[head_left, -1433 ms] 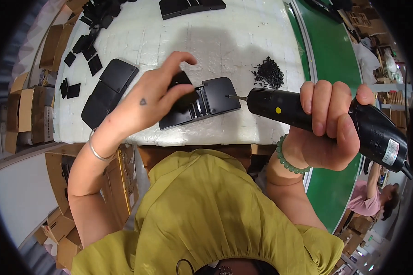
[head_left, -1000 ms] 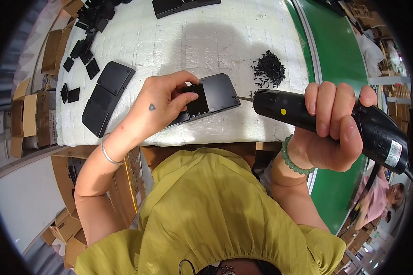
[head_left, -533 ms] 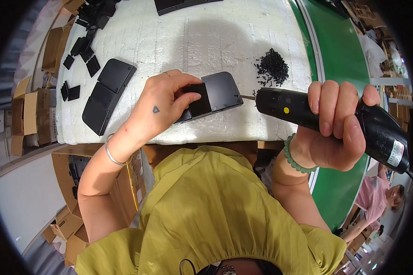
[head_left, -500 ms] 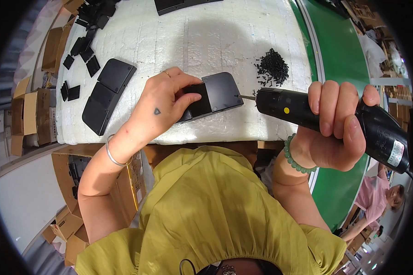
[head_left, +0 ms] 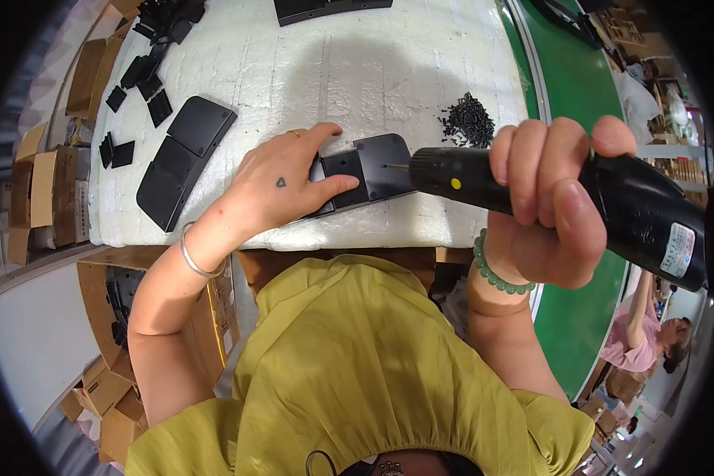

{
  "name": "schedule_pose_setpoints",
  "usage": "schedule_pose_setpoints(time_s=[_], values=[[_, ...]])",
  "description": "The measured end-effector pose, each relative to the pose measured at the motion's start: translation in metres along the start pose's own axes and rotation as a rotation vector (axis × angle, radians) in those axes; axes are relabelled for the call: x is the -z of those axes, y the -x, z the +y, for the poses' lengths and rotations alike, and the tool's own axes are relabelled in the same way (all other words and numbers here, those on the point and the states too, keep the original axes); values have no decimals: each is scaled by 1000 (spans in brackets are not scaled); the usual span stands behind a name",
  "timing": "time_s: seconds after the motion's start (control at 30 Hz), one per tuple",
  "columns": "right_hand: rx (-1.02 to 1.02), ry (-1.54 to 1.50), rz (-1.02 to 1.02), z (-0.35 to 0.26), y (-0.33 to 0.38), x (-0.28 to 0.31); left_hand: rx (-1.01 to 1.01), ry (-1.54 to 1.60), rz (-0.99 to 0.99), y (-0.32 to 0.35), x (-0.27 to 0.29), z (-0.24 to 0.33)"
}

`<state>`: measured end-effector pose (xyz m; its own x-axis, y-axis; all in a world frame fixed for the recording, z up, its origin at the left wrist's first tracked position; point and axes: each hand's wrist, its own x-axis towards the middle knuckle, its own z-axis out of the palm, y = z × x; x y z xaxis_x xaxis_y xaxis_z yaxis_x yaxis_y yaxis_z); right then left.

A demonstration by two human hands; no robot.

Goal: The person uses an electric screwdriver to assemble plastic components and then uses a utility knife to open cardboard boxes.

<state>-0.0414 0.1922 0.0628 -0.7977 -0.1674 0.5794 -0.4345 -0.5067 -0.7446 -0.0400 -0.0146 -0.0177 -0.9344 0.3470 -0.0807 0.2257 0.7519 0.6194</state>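
Note:
A flat black plastic case (head_left: 387, 155) with a small recessed panel lies in front of me on the white table. My left hand (head_left: 282, 178) spans its left part, thumb pressed on the panel and fingers at the far side, holding it. In my right hand (head_left: 551, 194) is a black electric screwdriver (head_left: 460, 176), fingers wrapped round its body. Its bit points left over the case's right half, with a small dark screw at the tip. Whether the screw touches the case I cannot tell. Beyond the screwdriver sits a pile of black screws (head_left: 468, 120).
Another black case (head_left: 186, 159) lies to the left, with several small black panels (head_left: 143, 75) behind it. A third case (head_left: 333, 8) is at the far edge. Cardboard boxes (head_left: 54, 190) stand left; a green surface (head_left: 583, 95) and a person in pink (head_left: 639, 337) are right.
My right hand has brought the screwdriver left, its bit now over the case. My left thumb has moved onto the panel, and the fingers have spread away from it.

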Motion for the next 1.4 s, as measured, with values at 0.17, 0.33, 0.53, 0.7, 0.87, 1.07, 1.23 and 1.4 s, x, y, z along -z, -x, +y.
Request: schedule_pose_setpoints(time_s=[0.17, 0.33, 0.53, 0.7, 0.87, 1.07, 1.23, 1.4], values=[[-81, 161, -17, 7, -4, -18, 20, 215, -131, -7, 0, 4], [-128, 314, -47, 21, -4, -27, -81, 173, 50, -1, -11, 3], [-138, 348, -129, 29, -5, -31, -62, 190, 19, -4, -12, 0], [-111, 413, -279, 37, -6, -30, 21, 267, -138, -11, -14, -10], [-85, 521, -410, 41, -5, -39, 110, 299, -154, -12, -15, -8], [-101, 441, -364, 48, -3, -41, 4, 309, -70, -12, -21, -14], [-103, 458, -357, 47, -7, -34, 25, 263, -121, -16, -17, -10], [-130, 220, -137, 30, -11, -20, -66, 275, -93, -16, -13, -13]])
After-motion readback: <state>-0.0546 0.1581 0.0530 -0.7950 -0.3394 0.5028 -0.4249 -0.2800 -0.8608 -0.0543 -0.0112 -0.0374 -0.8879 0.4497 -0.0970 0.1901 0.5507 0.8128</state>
